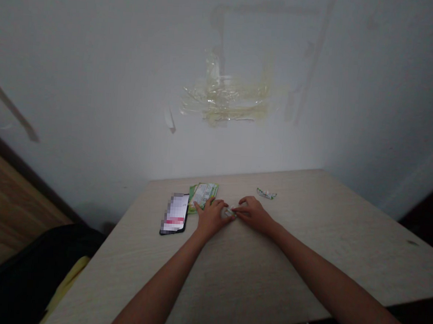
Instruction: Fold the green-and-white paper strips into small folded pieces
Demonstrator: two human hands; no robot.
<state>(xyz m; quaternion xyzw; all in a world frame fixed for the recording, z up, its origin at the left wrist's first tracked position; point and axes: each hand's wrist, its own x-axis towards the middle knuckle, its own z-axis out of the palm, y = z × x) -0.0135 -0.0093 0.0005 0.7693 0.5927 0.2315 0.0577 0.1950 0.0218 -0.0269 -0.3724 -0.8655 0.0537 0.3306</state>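
One small whitish item [228, 211] is lying low over the tabletop [253, 286], between the person's two hands; its form is staying too blurred to identify. The left hand [212, 216] is pinching it between thumb and forefinger, the other fingers spreading toward the packet; the right hand [254, 214] is gripping its right edge with bunched fingertips. Judgement on progress: handling is appearing unfinished, as both hands are engaging the item; nothing visible is showing how much is remaining. One green-and-white strip [266, 194], wrapper-like, is lying apart, beyond the right hand. Green-and-white packaging [205, 194] is lying just beyond the left hand; its edges are suggesting layers, so its count is remaining uncertain. One phone [175, 214] is lying beside it, screen up. Further out, one patch of clear tape [229, 99] is clinging to the wall [126, 78].
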